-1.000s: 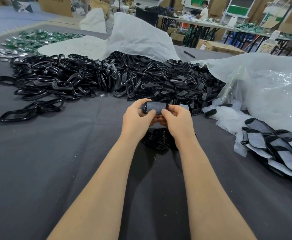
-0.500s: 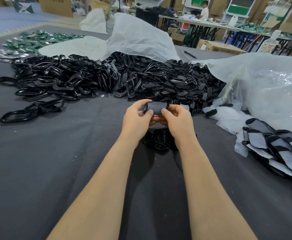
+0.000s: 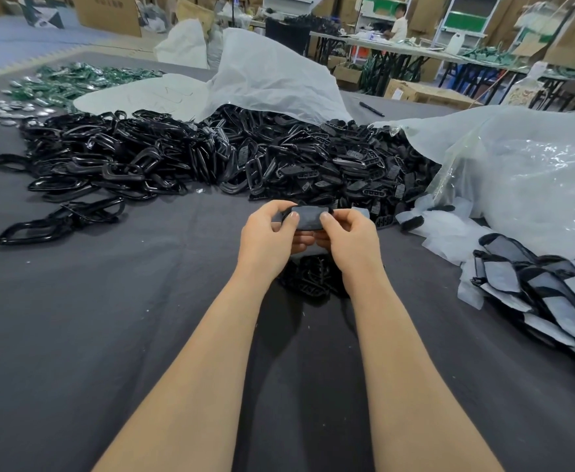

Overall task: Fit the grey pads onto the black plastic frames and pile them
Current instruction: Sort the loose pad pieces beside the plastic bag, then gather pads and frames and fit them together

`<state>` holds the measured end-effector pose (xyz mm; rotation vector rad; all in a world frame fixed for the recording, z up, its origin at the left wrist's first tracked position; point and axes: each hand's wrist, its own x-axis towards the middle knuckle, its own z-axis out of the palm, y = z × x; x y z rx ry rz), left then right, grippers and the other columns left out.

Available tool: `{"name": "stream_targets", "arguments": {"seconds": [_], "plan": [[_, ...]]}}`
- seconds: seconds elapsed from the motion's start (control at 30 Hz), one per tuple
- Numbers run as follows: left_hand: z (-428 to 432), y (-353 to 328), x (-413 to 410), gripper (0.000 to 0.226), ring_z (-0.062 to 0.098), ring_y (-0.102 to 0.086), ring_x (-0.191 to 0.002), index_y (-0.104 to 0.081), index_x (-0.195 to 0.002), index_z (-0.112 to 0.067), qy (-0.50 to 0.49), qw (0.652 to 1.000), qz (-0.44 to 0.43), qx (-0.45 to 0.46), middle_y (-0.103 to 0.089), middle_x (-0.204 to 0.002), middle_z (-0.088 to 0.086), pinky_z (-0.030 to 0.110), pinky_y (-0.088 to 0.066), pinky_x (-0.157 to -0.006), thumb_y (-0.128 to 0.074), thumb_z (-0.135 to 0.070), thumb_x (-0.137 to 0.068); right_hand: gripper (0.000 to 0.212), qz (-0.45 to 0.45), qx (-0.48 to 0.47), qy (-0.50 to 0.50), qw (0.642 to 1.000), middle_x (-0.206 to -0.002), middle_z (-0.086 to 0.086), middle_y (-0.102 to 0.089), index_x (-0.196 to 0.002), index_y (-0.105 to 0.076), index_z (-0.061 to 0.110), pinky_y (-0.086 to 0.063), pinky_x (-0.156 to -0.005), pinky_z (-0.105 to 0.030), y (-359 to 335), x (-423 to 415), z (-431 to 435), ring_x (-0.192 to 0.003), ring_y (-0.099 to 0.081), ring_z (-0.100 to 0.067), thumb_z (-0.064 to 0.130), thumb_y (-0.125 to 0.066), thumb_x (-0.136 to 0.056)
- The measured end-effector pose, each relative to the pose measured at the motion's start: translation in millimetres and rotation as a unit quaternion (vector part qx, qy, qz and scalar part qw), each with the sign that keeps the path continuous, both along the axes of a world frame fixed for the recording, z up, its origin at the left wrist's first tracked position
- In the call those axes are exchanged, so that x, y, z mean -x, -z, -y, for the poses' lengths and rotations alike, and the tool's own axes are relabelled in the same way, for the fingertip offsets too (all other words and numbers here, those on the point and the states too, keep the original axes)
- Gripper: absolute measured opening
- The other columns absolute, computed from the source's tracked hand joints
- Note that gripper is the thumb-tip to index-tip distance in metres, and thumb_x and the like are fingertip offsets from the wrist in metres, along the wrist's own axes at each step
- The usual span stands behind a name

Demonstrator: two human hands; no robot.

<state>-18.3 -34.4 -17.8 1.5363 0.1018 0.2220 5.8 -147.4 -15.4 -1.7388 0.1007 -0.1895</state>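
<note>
Head: grey pad point(image 3: 308, 217) on black frame point(image 3: 308, 229)

Bright, even indoor light, prob. from overhead; shadows are soft. A dim shadow pools on the dark grey cloth tabletop point(image 3: 74, 335) under and btwn the forearms. Small white glints dot the heap of glossy black plastic frames point(image 3: 163, 165), w/ broader glare on the crinkled clear plastic bag point(image 3: 534, 185) at right. Sharpest at centre, where the left hand point(image 3: 269, 233) and right hand point(image 3: 347, 240) pinch a grey-padded black frame point(image 3: 308, 218). Background workshop soft, little detail. Wide-angle bowing stretches the edges, esp. the lower corners.
</note>
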Motion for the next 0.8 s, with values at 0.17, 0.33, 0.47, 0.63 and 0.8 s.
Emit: {"name": "stream_targets", "arguments": {"seconds": [0.17,0.33,0.47,0.63,0.8], "plan": [[5.5,-3.4,0.6,0.017,0.015,-0.071,-0.075,-0.06,-0.111,-0.025,-0.007,0.992,0.009,-0.127,-0.073,-0.079,0.004,0.032,-0.058,-0.073,-0.059,-0.018,-0.095,0.027,-0.019,0.023,0.028,0.999,-0.09,-0.01,-0.07,-0.111,-0.063,-0.001,-0.058,-0.082,-0.038,-4.9,4.4,6.7,-0.074,-0.066,-0.014,0.018,-0.059,-0.094],[52.4,-28.4,-11.7,0.026,0.02,-0.067,-0.083,-0.06,-0.12,-0.018,0.004,0.979,0.044,-0.198,-0.069,-0.089,0.003,0.032,-0.053,-0.075,-0.059,-0.02,-0.094,0.014,0.031,0.011,0.094,0.995,-0.086,-0.013,-0.068,-0.102,-0.054,0.019,-0.056,-0.084,-0.048,-29.0,17.4,50.1,-0.074,-0.067,-0.023,0.015,-0.061,-0.091],[124.9,-42.8,-12.8,0.018,0.019,-0.064,-0.079,-0.057,-0.111,-0.018,0.074,0.979,0.052,-0.18,-0.068,-0.091,0.004,0.024,-0.045,-0.068,-0.06,-0.018,-0.093,0.01,0.063,0.06,0.212,0.973,-0.086,-0.008,-0.069,-0.098,-0.054,0.02,-0.052,-0.084,-0.04,-39.3,37.4,109.9,-0.083,-0.066,-0.025,0.016,-0.061,-0.091],[215.6,-44.9,4.4,0.016,0.02,-0.061,-0.086,-0.048,-0.1,-0.016,0.131,0.971,0.05,-0.196,-0.066,-0.098,0.005,0.022,-0.037,-0.062,-0.061,-0.021,-0.092,0.015,0.05,0.128,0.378,0.916,-0.078,0.011,-0.053,-0.103,-0.059,0.01,-0.029,-0.067,-0.017,-35.7,68.2,183.6,-0.083,-0.051,-0.011,0.02,-0.058,-0.092],[264.0,-32.2,10.6,0.026,0.029,-0.05,-0.116,-0.054,-0.114,-0.014,0.111,0.918,0.056,-0.377,-0.056,-0.121,0.007,0.039,-0.039,-0.093,-0.057,-0.031,-0.094,0.015,-0.045,0.218,0.417,0.881,-0.098,-0.003,-0.064,-0.102,-0.056,0.013,-0.041,-0.077,-0.033,-22.7,83.1,219.1,-0.098,-0.057,-0.026,0.025,-0.056,-0.093]]}}
